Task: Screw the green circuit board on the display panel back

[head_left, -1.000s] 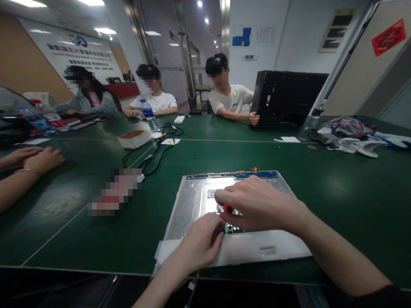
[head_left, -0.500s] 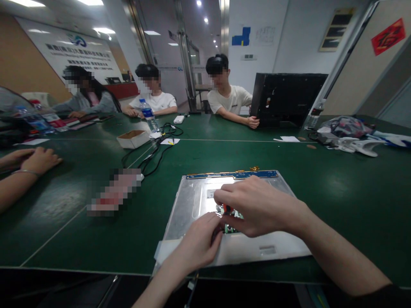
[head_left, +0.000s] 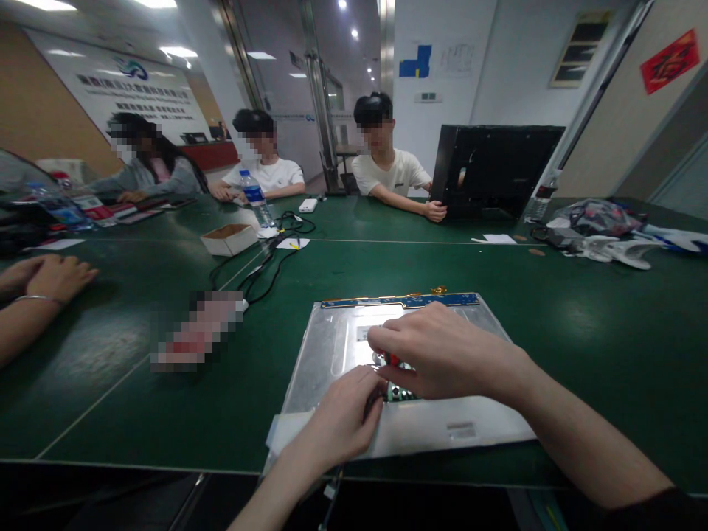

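A silver display panel lies face down near the table's front edge, with a long blue circuit strip along its far side and a white sheet across its near side. My right hand is curled around a small red-handled screwdriver, mostly hidden by the fingers, above a small green circuit board. Against that board's left edge rests my left hand, its fingers bent together close to the screwdriver. Their tips are out of sight, so what they pinch cannot be made out.
Left of the panel lies a blurred-out pink object, with black cables and an open white box beyond. A co-worker's hands rest at far left. Across the table, another person holds a black monitor.
My right hand has turned slightly around the screwdriver, its thumb a little higher, uncovering more green board. My left hand stays put. The co-worker's hands at left have shifted slightly left.
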`<state>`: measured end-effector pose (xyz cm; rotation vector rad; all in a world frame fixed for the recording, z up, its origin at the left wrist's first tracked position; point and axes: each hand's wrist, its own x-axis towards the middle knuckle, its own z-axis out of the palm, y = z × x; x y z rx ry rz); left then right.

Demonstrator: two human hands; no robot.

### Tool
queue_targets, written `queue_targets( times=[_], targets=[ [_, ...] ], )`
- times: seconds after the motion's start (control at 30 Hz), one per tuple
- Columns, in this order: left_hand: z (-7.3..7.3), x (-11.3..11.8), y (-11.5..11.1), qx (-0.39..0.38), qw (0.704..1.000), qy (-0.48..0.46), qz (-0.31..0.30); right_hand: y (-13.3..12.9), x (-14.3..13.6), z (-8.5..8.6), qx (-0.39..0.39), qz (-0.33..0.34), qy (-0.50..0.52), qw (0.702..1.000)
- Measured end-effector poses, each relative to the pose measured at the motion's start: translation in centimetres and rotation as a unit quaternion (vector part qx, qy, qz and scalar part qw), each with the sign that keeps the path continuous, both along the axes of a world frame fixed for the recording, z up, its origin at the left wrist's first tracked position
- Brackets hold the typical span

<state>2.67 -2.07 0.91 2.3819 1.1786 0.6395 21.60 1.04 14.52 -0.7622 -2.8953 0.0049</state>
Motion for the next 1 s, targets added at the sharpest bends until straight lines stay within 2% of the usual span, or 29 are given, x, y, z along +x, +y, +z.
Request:
queue_targets(
  times=[0.2,1.0],
  targets=[
    [0.12,-0.03,0.05,-0.012,1.0,0.0,-0.003,-0.21,0.36,0.65,-0.009,-0.01,0.007,1.0],
    [0.02,-0.09,-0.01,0.011,1.0,-0.003,0.004,0.12,0.03,0.09,-0.01,0.001,0.0,1.0]
  ],
)
